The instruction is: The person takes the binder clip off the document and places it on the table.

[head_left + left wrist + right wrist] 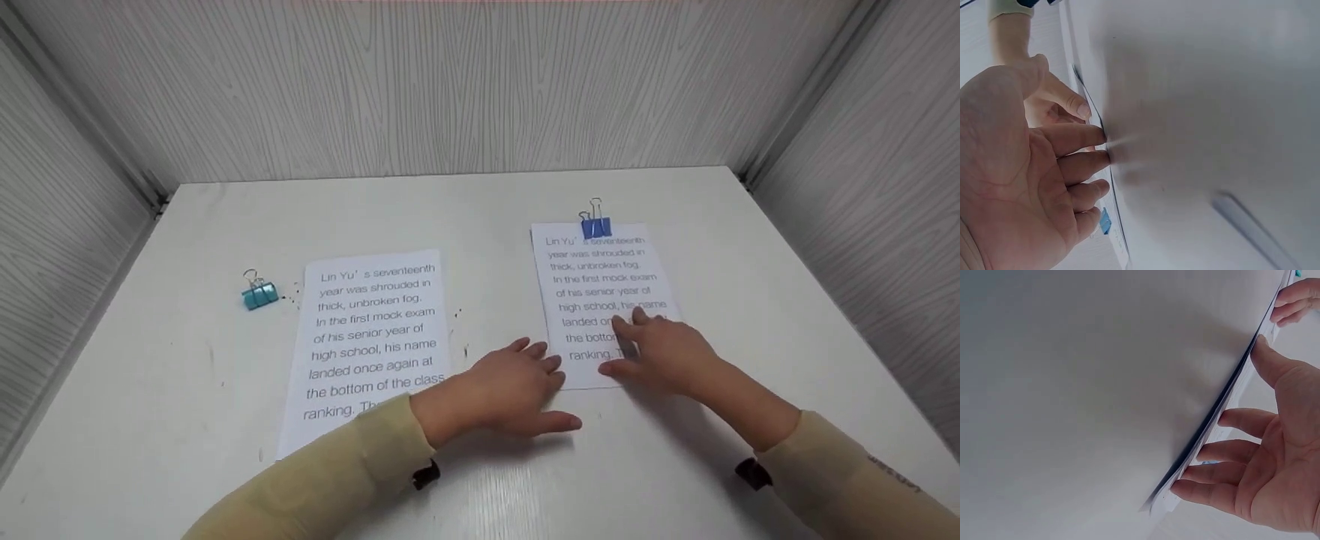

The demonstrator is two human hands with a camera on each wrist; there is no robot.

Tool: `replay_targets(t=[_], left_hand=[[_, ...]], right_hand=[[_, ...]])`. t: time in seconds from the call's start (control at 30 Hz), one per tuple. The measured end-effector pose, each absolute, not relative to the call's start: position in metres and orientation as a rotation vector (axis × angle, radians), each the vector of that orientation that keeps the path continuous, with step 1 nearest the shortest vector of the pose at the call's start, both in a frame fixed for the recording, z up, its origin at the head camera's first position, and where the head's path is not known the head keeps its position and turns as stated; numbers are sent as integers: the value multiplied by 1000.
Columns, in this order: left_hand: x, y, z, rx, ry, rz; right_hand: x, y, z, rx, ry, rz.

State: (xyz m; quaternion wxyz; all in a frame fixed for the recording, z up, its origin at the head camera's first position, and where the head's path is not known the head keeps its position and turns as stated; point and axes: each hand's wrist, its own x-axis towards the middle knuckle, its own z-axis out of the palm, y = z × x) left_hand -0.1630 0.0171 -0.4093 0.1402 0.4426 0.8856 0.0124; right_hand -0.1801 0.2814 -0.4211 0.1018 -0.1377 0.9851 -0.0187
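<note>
A stack of printed paper sheets (600, 279) lies on the right of the table, with a blue binder clip (596, 227) on its top edge. My right hand (667, 356) rests its fingertips on the lower part of these sheets; in the right wrist view its fingers (1230, 451) are spread and nearly straight. Beside the lower left edge of the same sheets is my left hand (506, 390), its fingertips at the edge and its thumb held out. The left wrist view shows its fingers (1081, 169) slightly bent, with nothing in the palm.
Another printed paper stack (375, 330) lies to the left, partly under the left forearm. A teal binder clip (260, 295) sits left of it. Small dark specks dot the white table (480, 217). Panelled walls (450, 90) stand at the back and both sides.
</note>
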Motion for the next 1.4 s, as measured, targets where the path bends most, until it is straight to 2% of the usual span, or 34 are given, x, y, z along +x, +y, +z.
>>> replay_targets(t=[0.8,1.4], left_hand=[[-123,-69,-410,1287,2596,121],[-104,-88,-411,1293,2644,130]], right_hand=[[-150,202,-420,-594,2917,-18],[-139,193,-419,-660,2893,-151]])
